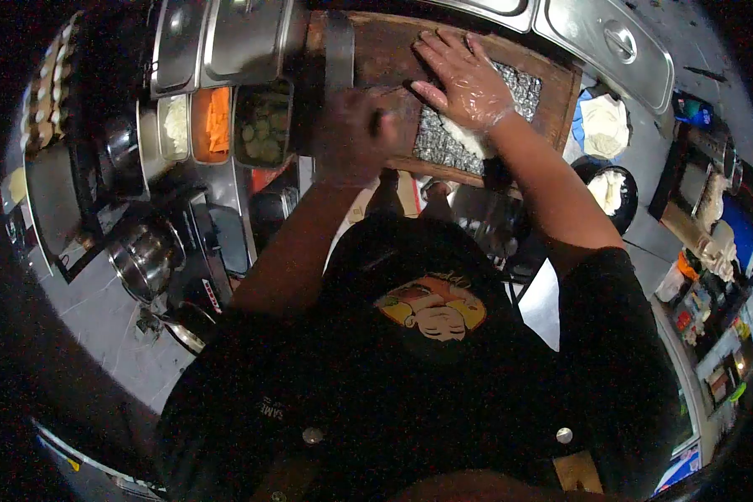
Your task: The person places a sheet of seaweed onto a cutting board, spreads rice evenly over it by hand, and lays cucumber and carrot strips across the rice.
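Note:
My right hand (pixel 464 79), in a clear plastic glove, lies with its fingers spread over the cutting board (pixel 385 54). Its palm side is at a dark, shiny mat with a grid texture (pixel 523 88). A white strip that looks like rice (pixel 468 138) shows on the mat below the hand. My left hand (pixel 356 130) is at the board's left side, dark and smeared by motion, so its fingers and anything in them cannot be made out. Just above it, a broad grey blade-like piece (pixel 340 54) lies along the board.
Left of the board stand metal containers of orange strips (pixel 217 121), white shreds (pixel 176 125) and green slices (pixel 263 125). Lidded steel pans (pixel 615 38) are at the upper right. A white cloth-like bundle (pixel 602 125) and a black bowl (pixel 632 201) with white contents sit to the right.

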Action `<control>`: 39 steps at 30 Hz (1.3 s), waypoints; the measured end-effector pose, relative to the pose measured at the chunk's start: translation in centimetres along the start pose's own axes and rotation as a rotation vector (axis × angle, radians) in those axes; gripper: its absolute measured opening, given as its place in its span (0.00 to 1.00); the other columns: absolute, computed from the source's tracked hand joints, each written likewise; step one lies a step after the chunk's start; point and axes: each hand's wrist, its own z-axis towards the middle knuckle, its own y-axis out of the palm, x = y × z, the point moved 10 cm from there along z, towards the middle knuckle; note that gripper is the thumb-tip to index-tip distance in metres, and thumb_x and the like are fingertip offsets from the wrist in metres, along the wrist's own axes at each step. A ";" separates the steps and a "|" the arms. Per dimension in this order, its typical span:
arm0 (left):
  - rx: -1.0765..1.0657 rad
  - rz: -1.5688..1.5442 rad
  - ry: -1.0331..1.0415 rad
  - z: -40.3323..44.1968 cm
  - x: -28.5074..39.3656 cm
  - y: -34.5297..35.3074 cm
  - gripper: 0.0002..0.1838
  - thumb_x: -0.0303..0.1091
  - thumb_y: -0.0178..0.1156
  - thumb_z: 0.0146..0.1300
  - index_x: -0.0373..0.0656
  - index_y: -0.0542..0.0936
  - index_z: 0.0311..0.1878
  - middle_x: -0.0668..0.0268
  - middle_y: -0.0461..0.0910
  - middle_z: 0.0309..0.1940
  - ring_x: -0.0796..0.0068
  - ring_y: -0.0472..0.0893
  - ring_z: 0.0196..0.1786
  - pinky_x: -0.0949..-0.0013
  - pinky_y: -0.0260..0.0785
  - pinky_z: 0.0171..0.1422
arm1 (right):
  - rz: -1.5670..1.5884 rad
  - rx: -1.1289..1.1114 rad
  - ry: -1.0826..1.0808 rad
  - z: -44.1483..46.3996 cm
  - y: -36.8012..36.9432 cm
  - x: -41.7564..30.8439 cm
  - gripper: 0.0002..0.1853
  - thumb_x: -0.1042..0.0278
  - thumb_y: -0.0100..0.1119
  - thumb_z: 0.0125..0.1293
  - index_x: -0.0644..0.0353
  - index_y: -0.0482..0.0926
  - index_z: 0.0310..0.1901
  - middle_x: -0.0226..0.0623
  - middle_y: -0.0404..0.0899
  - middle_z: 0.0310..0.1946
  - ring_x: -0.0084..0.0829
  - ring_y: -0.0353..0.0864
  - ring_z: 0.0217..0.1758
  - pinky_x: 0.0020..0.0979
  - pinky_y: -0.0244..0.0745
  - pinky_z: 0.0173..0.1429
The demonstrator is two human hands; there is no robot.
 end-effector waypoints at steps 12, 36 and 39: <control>-0.323 0.107 -0.651 -6.6 -11.7 0.5 0.31 0.56 0.73 0.72 0.40 0.85 0.65 0.42 0.91 0.59 0.37 0.90 0.64 0.40 0.82 0.69 | -0.042 0.056 -0.017 0.2 0.3 0.1 0.37 0.36 0.54 0.88 0.52 0.72 0.86 0.40 0.67 0.90 0.48 0.61 0.95 0.59 0.49 0.97; 0.186 0.120 -0.371 -8.5 -11.1 -1.0 0.34 0.38 0.74 0.73 0.39 0.78 0.79 0.42 0.87 0.65 0.38 0.88 0.66 0.46 0.82 0.74 | 0.163 0.095 0.029 0.2 -0.8 1.4 0.38 0.34 0.53 0.88 0.56 0.76 0.83 0.47 0.74 0.86 0.51 0.67 0.91 0.55 0.56 0.95; 0.200 0.068 -0.322 -7.8 -8.0 -2.7 0.31 0.35 0.74 0.71 0.39 0.81 0.76 0.42 0.87 0.65 0.38 0.88 0.66 0.43 0.81 0.73 | 0.496 0.144 0.203 -1.3 -2.9 4.8 0.35 0.36 0.55 0.89 0.59 0.80 0.79 0.54 0.81 0.78 0.56 0.78 0.83 0.52 0.68 0.89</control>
